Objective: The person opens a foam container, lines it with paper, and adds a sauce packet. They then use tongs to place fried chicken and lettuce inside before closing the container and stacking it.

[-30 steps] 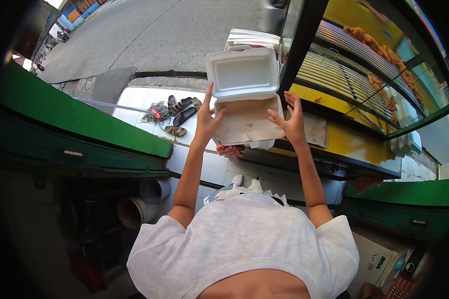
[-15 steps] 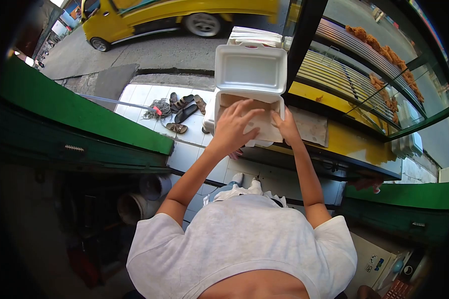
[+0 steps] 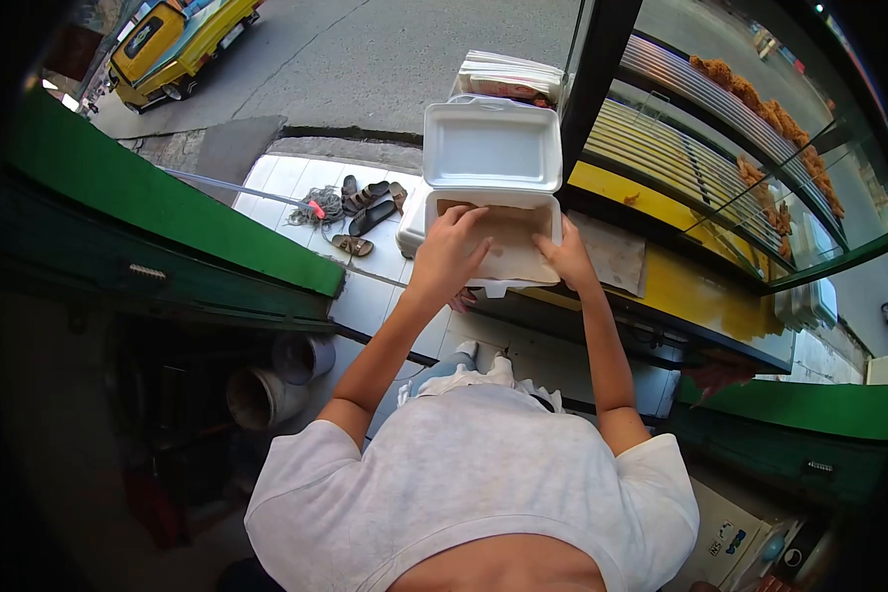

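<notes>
White foam clamshell box: open between both hands, lid raised. Left hand: thumb and fingers parted, extends inside over brown paper liner. Right hand: grasps the right rim, thumb inside. Sandals: beyond and left of the left hand. Fried chicken: right of the right hand.

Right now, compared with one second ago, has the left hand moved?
Yes, the left hand has moved rightward, farther from the sandals, over the open foam box.
</notes>
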The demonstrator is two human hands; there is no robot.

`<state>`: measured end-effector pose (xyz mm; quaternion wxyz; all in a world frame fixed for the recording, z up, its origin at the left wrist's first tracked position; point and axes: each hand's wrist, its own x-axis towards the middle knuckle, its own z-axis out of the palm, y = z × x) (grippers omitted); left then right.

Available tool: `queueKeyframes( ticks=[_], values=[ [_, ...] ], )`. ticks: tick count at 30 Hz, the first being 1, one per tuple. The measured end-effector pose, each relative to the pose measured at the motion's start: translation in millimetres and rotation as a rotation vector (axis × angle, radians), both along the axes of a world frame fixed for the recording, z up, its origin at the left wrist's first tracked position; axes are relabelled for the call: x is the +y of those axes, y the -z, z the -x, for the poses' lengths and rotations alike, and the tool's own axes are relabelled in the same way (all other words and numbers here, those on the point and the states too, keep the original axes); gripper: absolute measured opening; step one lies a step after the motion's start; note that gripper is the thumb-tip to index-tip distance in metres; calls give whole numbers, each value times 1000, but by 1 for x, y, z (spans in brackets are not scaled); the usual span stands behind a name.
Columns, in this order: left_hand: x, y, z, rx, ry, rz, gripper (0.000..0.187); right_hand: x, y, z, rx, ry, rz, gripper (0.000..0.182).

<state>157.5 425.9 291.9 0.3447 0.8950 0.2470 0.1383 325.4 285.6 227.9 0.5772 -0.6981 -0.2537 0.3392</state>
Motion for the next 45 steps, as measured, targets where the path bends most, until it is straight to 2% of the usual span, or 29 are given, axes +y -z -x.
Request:
queueKeyframes(
  ticks=[3,4,7,11,18,23,30,32,35,38,39,43,45],
  values=[
    [3,-11,-1,-121,-6,-149,37,-1,-6,0,-35,-29,73,43],
    [5,-9,-2,-121,-13,-146,37,0,-2,0,-102,-16,66,41],
    [14,0,-9,-89,-66,-449,28,2,-3,-2,-179,-13,55,38],
    [31,9,-16,-52,-16,-544,21,3,-10,2,-179,-49,41,37],
    [43,7,-13,32,32,-582,16,10,-7,6,-63,-86,21,48],
    [43,-4,-7,12,-74,-457,15,15,-19,14,-7,-95,12,61],
    [42,-7,-8,81,-93,-425,13,15,-9,18,-72,-83,-22,54],
    [38,-1,-9,-76,-99,-508,26,16,-6,17,-74,-58,5,49],
    [11,-13,2,-59,19,-363,35,18,10,16,-148,0,-35,47],
    [-15,6,11,-53,26,-430,36,17,8,17,-180,10,-20,46],
    [-17,15,13,70,38,-383,42,17,8,18,-178,10,-18,46],
    [-7,37,7,169,17,-474,50,17,5,21,-199,16,-69,45],
    [4,37,6,214,110,-308,52,17,3,23,-217,14,-77,45]
  ],
)
